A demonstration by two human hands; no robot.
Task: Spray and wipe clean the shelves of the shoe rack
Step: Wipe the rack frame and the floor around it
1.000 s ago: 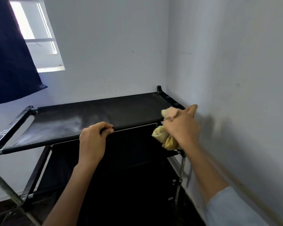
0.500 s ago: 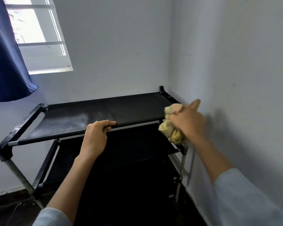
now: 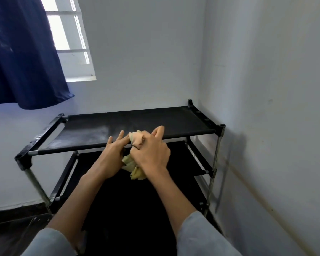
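A black shoe rack (image 3: 174,121) with metal posts stands in the room's corner; its dusty top shelf faces me and darker shelves (image 3: 192,163) lie below. At the middle of the top shelf's front bar, my right hand (image 3: 151,152) grips a crumpled yellow-beige cloth (image 3: 136,139), part of which hangs below the hand. My left hand (image 3: 113,154) lies right beside it with fingers stretched forward, touching the cloth and the shelf's front edge. No spray bottle is in view.
The right wall (image 3: 266,108) runs close along the rack's right side and the back wall stands behind it. A dark blue curtain (image 3: 20,61) hangs over a window (image 3: 68,34) at upper left. Dark floor (image 3: 7,228) shows left of the rack.
My right hand carried the cloth from the rack's right end to the middle of the front bar. My left hand let go of the bar and now touches the cloth.
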